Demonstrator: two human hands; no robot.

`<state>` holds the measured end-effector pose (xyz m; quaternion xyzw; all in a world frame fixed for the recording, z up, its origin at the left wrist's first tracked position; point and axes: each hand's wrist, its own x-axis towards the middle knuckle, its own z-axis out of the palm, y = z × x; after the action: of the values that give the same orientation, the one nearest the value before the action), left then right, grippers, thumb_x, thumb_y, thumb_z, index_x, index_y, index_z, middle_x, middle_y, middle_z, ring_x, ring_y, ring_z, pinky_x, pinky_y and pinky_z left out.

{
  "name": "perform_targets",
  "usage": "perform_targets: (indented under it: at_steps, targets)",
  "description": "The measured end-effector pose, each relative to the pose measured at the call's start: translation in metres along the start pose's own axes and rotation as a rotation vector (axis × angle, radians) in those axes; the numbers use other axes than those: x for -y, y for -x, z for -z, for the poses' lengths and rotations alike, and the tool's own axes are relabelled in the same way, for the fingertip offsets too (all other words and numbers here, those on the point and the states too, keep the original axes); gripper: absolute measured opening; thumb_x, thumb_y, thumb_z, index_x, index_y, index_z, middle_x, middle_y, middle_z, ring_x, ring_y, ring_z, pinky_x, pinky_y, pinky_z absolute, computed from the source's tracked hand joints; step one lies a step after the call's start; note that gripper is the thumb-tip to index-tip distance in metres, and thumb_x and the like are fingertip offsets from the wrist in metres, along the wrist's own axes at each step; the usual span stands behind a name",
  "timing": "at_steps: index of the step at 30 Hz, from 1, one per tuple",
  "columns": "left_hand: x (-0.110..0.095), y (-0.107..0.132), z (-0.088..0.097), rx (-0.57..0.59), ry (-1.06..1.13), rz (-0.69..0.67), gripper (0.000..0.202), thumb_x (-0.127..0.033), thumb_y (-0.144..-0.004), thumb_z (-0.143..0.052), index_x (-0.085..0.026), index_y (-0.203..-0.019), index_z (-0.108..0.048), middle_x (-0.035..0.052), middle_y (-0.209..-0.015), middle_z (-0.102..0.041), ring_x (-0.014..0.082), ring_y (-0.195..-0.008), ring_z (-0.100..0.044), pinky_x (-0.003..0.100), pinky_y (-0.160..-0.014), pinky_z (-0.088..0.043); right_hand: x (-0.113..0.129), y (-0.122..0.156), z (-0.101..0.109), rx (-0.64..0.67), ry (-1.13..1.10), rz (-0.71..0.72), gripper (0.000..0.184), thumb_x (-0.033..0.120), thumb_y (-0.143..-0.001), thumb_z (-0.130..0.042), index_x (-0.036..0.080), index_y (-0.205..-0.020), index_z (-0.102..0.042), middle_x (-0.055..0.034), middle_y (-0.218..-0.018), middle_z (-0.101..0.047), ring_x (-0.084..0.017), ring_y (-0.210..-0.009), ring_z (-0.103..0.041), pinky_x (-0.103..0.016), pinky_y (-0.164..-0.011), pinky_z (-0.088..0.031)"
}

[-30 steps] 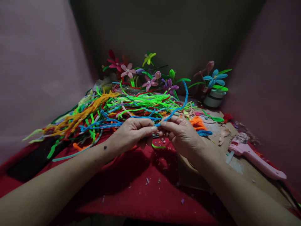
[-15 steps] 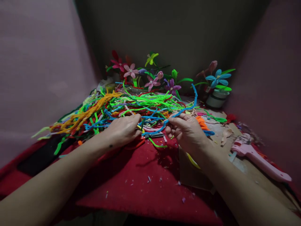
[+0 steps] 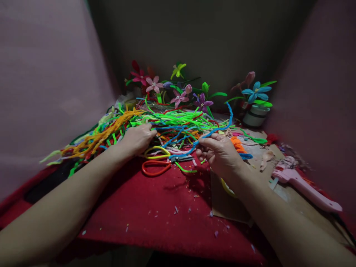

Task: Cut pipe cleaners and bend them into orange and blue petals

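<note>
A long blue pipe cleaner (image 3: 230, 115) is pinched in my right hand (image 3: 219, 150). Its far part bends upward, and its near end reaches down to the scissors. My left hand (image 3: 139, 139) is at the front of a pile of many-coloured pipe cleaners (image 3: 178, 120), its fingers curled together among the strands; what they hold, if anything, is hidden. Between the hands lie scissors (image 3: 157, 172) with one red and one yellow handle loop, their blades pointing right.
Pipe-cleaner flowers (image 3: 179, 98) stand behind the pile. At the right are a jar (image 3: 254, 115) below a blue flower, an orange pipe-cleaner coil (image 3: 237, 144), and a pink glue gun (image 3: 308, 191) on cardboard (image 3: 228, 207). Scraps dot the red cloth (image 3: 155, 222).
My left hand has moved left and away from the scissors to the pile, uncovering the handle loops. My right hand keeps its hold on the blue pipe cleaner, nearly still.
</note>
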<state>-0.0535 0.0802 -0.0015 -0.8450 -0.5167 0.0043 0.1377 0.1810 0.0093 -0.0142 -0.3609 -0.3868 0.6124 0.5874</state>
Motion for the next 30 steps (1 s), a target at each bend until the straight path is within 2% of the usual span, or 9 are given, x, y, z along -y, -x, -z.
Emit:
perform_targets:
  at_steps: [3,7,10,13,17,21,24,27,30]
  targets:
    - [0.005,-0.002,-0.003,0.045,0.044,-0.021,0.028,-0.024,-0.082,-0.038,-0.020,-0.097,-0.063,0.0088,-0.093,-0.061,0.0208,-0.080,-0.057,0.027,-0.059,-0.037,-0.001,0.000,0.000,-0.013,-0.004,0.008,0.014,0.016,-0.060,-0.067,0.016,-0.065,-0.054,0.0039,-0.050,-0.057,-0.010,-0.042,-0.056,-0.020,-0.036,-0.041]
    - [-0.006,0.010,0.012,-0.090,0.118,-0.011,0.029,-0.026,-0.085,-0.037,-0.022,-0.101,-0.061,0.0074,-0.101,-0.061,0.0179,-0.078,-0.057,0.026,-0.061,-0.038,-0.002,-0.001,0.001,-0.029,0.000,0.036,0.015,0.012,-0.059,-0.066,0.016,-0.069,-0.056,0.0046,-0.053,-0.057,-0.009,-0.043,-0.056,-0.019,-0.039,-0.043]
    - [-0.020,0.022,0.022,0.080,0.249,-0.252,0.023,-0.028,-0.085,-0.039,-0.020,-0.089,-0.060,0.0032,-0.082,-0.061,0.0143,-0.070,-0.054,0.023,-0.060,-0.037,-0.002,-0.003,0.003,-0.021,-0.004,0.022,0.013,0.012,-0.060,-0.064,0.016,-0.069,-0.055,0.0043,-0.052,-0.057,-0.010,-0.043,-0.057,-0.020,-0.040,-0.043]
    - [-0.032,0.030,0.019,0.158,0.201,-0.326,0.021,-0.027,-0.085,-0.037,-0.018,-0.085,-0.056,0.0056,-0.080,-0.059,0.0152,-0.066,-0.051,0.025,-0.057,-0.036,-0.003,-0.003,0.004,0.027,-0.034,0.019,0.012,0.015,-0.061,-0.064,0.016,-0.069,-0.055,0.0036,-0.052,-0.057,-0.011,-0.044,-0.057,-0.020,-0.039,-0.043]
    - [-0.039,0.031,0.008,0.146,0.169,-0.356,0.019,-0.024,-0.080,-0.041,-0.018,-0.091,-0.055,0.0083,-0.087,-0.059,0.0183,-0.074,-0.052,0.027,-0.061,-0.037,-0.004,-0.003,0.004,0.074,-0.062,0.060,0.009,0.015,-0.064,-0.063,0.016,-0.070,-0.055,0.0021,-0.055,-0.059,-0.012,-0.047,-0.058,-0.022,-0.041,-0.043]
    - [-0.030,0.024,0.013,0.259,0.226,-0.255,0.014,-0.017,-0.070,-0.044,-0.019,-0.077,-0.056,0.0035,-0.073,-0.057,0.0151,-0.061,-0.049,0.026,-0.053,-0.033,-0.004,-0.003,0.004,0.072,-0.068,0.078,0.009,0.016,-0.065,-0.063,0.016,-0.067,-0.055,0.0016,-0.053,-0.058,-0.013,-0.048,-0.059,-0.023,-0.041,-0.043]
    - [-0.016,0.016,0.023,0.384,0.484,-0.245,0.012,-0.018,-0.068,-0.045,-0.019,-0.073,-0.057,0.0006,-0.067,-0.055,0.0132,-0.059,-0.048,0.023,-0.051,-0.033,-0.003,-0.004,0.004,0.068,-0.077,0.087,0.008,0.016,-0.066,-0.063,0.016,-0.064,-0.055,0.0008,-0.051,-0.059,-0.013,-0.046,-0.058,-0.022,-0.041,-0.042]
    - [-0.006,0.012,0.027,0.514,0.871,-0.190,0.016,-0.024,-0.071,-0.049,-0.017,-0.080,-0.060,0.0007,-0.071,-0.058,0.0117,-0.060,-0.050,0.021,-0.052,-0.035,-0.001,-0.004,0.004,0.068,-0.088,0.128,0.005,0.016,-0.066,-0.061,0.015,-0.062,-0.057,0.0000,-0.050,-0.059,-0.012,-0.044,-0.057,-0.022,-0.039,-0.041]
    - [-0.003,0.012,0.026,0.508,1.174,-0.035,0.020,-0.030,-0.071,-0.056,-0.016,-0.085,-0.061,-0.0002,-0.068,-0.058,0.0092,-0.054,-0.047,0.020,-0.049,-0.034,-0.001,-0.005,0.004,0.072,-0.110,0.136,0.004,0.015,-0.065,-0.060,0.015,-0.062,-0.058,0.0000,-0.049,-0.060,-0.012,-0.043,-0.057,-0.022,-0.037,-0.041]
